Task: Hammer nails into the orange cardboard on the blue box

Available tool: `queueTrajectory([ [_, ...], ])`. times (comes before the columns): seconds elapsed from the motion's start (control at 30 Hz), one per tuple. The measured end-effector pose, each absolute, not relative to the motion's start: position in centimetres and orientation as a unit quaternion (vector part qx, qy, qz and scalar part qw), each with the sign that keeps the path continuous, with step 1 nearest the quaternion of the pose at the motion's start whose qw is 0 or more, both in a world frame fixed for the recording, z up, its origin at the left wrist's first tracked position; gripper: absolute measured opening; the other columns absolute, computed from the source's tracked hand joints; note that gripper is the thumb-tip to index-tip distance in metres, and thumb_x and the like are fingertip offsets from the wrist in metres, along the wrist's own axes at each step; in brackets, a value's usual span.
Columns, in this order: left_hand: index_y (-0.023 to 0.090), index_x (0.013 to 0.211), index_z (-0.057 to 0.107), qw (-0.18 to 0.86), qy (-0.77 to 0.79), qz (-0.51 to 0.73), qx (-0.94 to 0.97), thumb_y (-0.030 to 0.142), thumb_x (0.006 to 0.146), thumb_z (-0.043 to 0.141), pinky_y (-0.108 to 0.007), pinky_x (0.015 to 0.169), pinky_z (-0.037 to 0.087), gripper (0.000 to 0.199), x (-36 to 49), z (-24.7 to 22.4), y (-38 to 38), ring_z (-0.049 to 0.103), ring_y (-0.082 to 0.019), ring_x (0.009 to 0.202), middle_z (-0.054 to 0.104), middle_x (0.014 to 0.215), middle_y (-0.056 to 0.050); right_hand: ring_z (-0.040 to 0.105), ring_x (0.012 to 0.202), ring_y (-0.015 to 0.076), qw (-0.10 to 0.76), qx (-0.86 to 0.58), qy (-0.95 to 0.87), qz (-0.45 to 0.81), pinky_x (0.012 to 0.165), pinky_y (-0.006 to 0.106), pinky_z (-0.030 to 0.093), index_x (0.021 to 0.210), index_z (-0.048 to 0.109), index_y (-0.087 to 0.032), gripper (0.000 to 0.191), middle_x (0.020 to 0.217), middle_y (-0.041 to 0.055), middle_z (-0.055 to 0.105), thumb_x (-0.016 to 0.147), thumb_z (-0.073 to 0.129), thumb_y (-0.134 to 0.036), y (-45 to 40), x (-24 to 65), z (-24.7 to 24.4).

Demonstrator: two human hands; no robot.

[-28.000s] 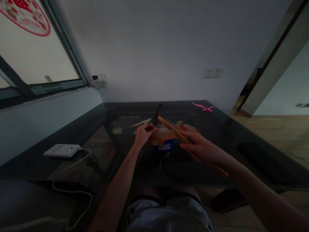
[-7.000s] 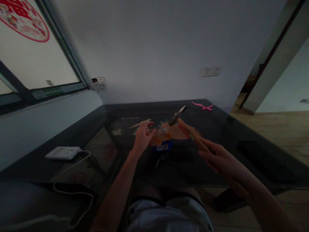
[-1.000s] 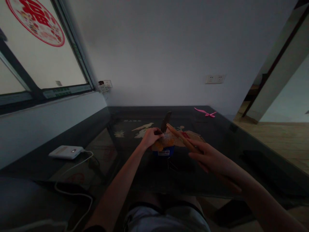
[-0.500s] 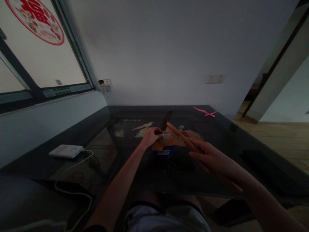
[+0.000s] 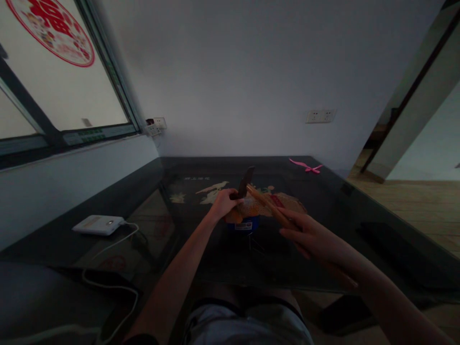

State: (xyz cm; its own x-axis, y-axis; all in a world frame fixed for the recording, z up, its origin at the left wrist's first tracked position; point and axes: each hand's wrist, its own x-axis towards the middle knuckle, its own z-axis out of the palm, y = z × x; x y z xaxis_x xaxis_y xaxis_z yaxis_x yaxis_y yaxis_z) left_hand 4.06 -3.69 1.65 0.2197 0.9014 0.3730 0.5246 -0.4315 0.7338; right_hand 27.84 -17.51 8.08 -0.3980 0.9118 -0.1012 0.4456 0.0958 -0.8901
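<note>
A blue tub (image 5: 244, 224) with a white label stands on the table in front of me. Over its top lies crinkled orange and beige patterned material (image 5: 251, 206) with a red patch; its kind is hard to make out in the dim light. At its left side, my left hand (image 5: 223, 203) is closed, pinching the lower end of a dark brown flat strip (image 5: 246, 182) that slants up to the right. My right hand (image 5: 309, 232) is closed around long wooden chopsticks (image 5: 269, 206). Their tips touch or nearly touch the strip just above the tub.
A white power bank (image 5: 98, 224) with a white cable (image 5: 111, 248) lies on the left of the dark glossy table (image 5: 201, 258). Toward the back right lies a pink ribbon (image 5: 307, 166). A flat black object (image 5: 398, 251) rests along the right edge. Behind stands a wall (image 5: 233, 96).
The dark strip has come slightly down and left, with its lower end now at my left fingers. The chopstick tips have shifted slightly down and left.
</note>
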Motion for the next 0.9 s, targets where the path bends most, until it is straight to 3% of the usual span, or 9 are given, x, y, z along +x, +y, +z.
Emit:
queueTrajectory([
  [0.3, 0.015, 0.072, 0.065, 0.228, 0.474, 0.412, 0.744, 0.018, 0.068, 0.067, -0.026, 0.068, 0.047, 0.006, 4.0, 1.9, -4.1, 0.061, -0.015, 0.069, 0.067, 0.073, -0.002, 0.037, 0.033, 0.0052, 0.283, -0.477, -0.691, 0.464, 0.032, 0.016, 0.030, 0.140, 0.029, -0.014, 0.065, 0.050, -0.0099, 0.040, 0.081, 0.052, -0.031, -17.8, 27.9, 8.6],
  [0.63, 0.014, 0.085, 0.062, 0.250, 0.409, 0.414, 0.774, 0.017, 0.070, 0.065, -0.028, 0.073, 0.050, 0.015, 4.1, 2.1, -4.1, 0.062, -0.015, 0.077, 0.066, 0.083, -0.005, 0.031, 0.030, 0.0019, 0.432, -0.396, -0.590, 0.556, 0.031, 0.015, 0.020, 0.136, 0.034, -0.014, 0.063, 0.051, -0.0101, 0.040, 0.080, 0.058, -0.030, -16.3, 28.4, 4.0],
  [0.77, 0.016, 0.101, 0.059, 0.127, 0.403, 0.484, 0.766, 0.018, 0.070, 0.066, -0.029, 0.084, 0.047, 0.032, 3.8, 4.1, -6.8, 0.059, -0.016, 0.093, 0.062, 0.101, -0.007, 0.032, 0.029, -0.0003, 0.493, -0.327, -0.521, 0.615, 0.030, 0.016, 0.017, 0.129, 0.039, -0.018, 0.057, 0.059, -0.0087, 0.043, 0.078, 0.061, -0.029, -15.7, 27.8, 0.9],
  [0.9, 0.018, 0.093, 0.059, 0.023, 0.399, 0.550, 0.734, 0.017, 0.081, 0.054, -0.028, 0.081, 0.046, 0.014, 4.3, 5.0, -12.2, 0.058, -0.014, 0.086, 0.062, 0.090, -0.004, 0.030, 0.028, -0.0005, 0.541, -0.273, -0.460, 0.649, 0.028, 0.015, 0.013, 0.125, 0.044, -0.022, 0.054, 0.059, -0.0084, 0.044, 0.075, 0.064, -0.028, -15.4, 27.4, -0.9],
])
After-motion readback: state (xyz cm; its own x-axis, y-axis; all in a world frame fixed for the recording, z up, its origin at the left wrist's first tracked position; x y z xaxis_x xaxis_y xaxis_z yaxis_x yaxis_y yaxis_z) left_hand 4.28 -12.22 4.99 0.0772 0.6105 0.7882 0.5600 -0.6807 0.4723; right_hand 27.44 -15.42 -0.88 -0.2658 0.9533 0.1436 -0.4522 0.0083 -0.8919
